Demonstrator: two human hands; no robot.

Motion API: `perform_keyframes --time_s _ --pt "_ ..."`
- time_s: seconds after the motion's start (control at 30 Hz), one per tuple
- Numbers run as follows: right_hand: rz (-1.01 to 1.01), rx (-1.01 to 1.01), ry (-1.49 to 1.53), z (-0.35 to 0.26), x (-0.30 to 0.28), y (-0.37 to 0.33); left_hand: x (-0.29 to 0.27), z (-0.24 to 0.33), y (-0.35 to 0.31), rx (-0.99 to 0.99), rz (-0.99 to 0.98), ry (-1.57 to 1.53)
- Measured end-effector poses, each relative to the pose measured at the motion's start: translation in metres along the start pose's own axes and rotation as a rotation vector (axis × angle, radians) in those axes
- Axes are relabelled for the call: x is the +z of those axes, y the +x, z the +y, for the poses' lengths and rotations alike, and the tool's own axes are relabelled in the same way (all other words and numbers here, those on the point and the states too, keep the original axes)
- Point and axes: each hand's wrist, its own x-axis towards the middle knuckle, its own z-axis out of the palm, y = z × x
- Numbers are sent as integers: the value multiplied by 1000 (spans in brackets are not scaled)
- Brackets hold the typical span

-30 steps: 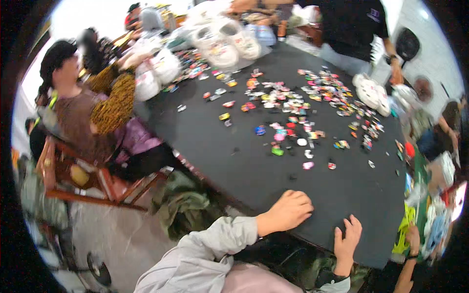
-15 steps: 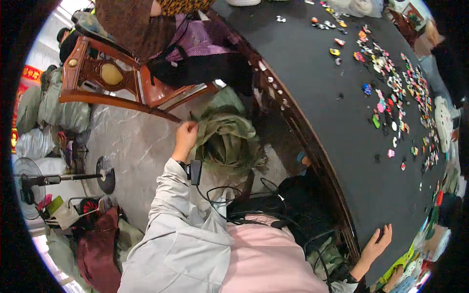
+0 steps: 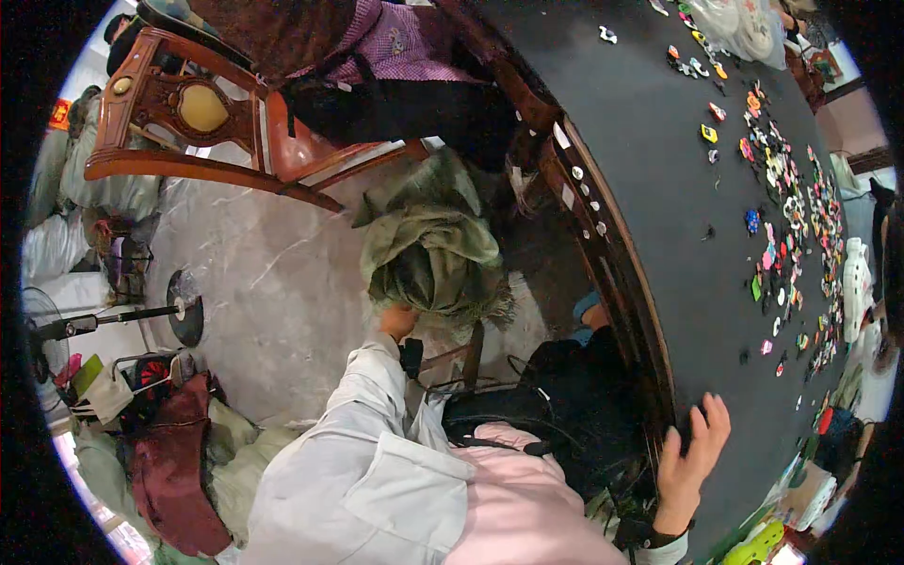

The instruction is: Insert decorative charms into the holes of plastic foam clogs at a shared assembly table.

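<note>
A green woven sack [image 3: 428,250] stands on the floor, its mouth gathered into loose folds. My left hand [image 3: 399,321] is at the sack's near edge, touching it; the fingers are hidden by the cloth, so their grip does not show. Over the near end of the dark table [image 3: 612,169], my right hand [image 3: 692,457] is open, fingers spread and nothing in it. Many small colourful charm-like pieces [image 3: 782,198] lie scattered along the table's far side, out of this hand's reach.
A carved wooden chair [image 3: 188,108] with dark and purple cloth on it stands ahead on the left. A fan [image 3: 174,311] and a maroon cloth [image 3: 174,471] are farther left. A clear plastic bag [image 3: 744,28] and a white clog [image 3: 854,287] rest on the table.
My left hand has moved from the sack's left side toward me, to its near edge. My right hand has shifted forward and left, fingers spreading. The whole view has turned a little.
</note>
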Motion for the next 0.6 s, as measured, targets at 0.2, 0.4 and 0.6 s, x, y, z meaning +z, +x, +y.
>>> perform_keyframes --time_s 0.2,0.4,0.6 --pt "-173 -12 -207 -13 30 58 34 156 38 -389 -144 -215" --pt "-231 55 -322 -7 31 60 81 169 61 -218 -129 -157" --pt "-231 66 -295 -9 30 66 143 86 109 -86 -56 191"
